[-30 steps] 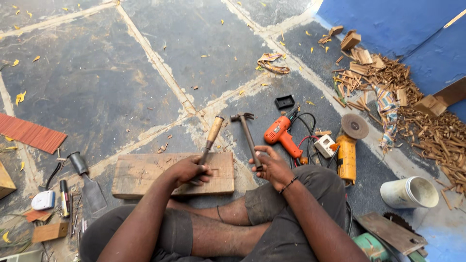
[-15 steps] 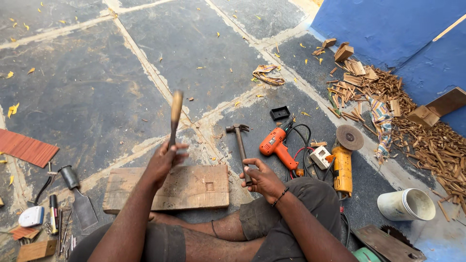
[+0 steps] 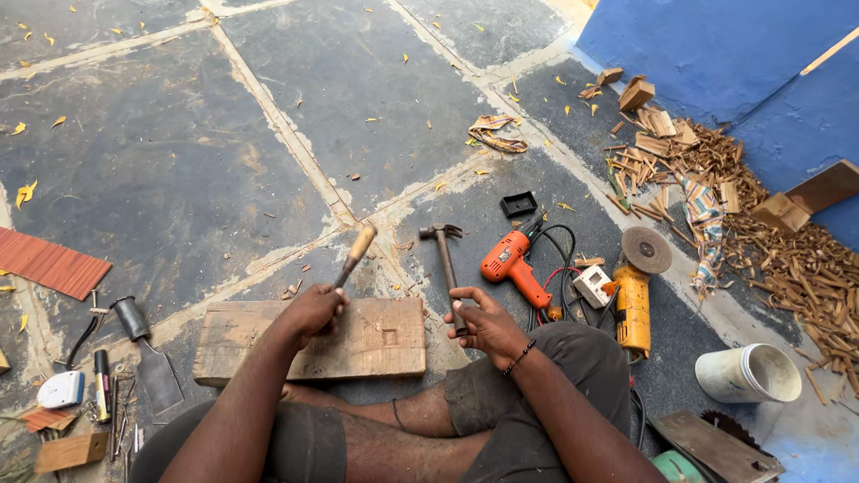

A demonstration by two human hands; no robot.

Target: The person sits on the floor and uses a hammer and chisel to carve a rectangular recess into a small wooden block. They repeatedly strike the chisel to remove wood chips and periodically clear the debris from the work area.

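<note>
I sit on the stone floor with a thick wooden block (image 3: 268, 344) lying in front of my legs; it has a small square mortise (image 3: 389, 337) cut near its right end. My left hand (image 3: 313, 313) is shut on a chisel (image 3: 355, 254) with a pale wooden handle, which tilts up and to the right over the block. My right hand (image 3: 485, 324) rests on the handle of a claw hammer (image 3: 445, 264) that lies on the floor just right of the block; whether the fingers grip it is unclear.
An orange drill (image 3: 514, 266), a yellow angle grinder (image 3: 633, 295) and a small white socket box (image 3: 592, 285) lie to the right. A white bucket (image 3: 750, 374) stands at lower right. Wood offcuts (image 3: 707, 170) pile by the blue wall. Small hand tools (image 3: 107, 385) lie at left.
My left hand had lifted the chisel upright above the block and has now brought it back down lower, tilted right. My right hand stays at the hammer handle.
</note>
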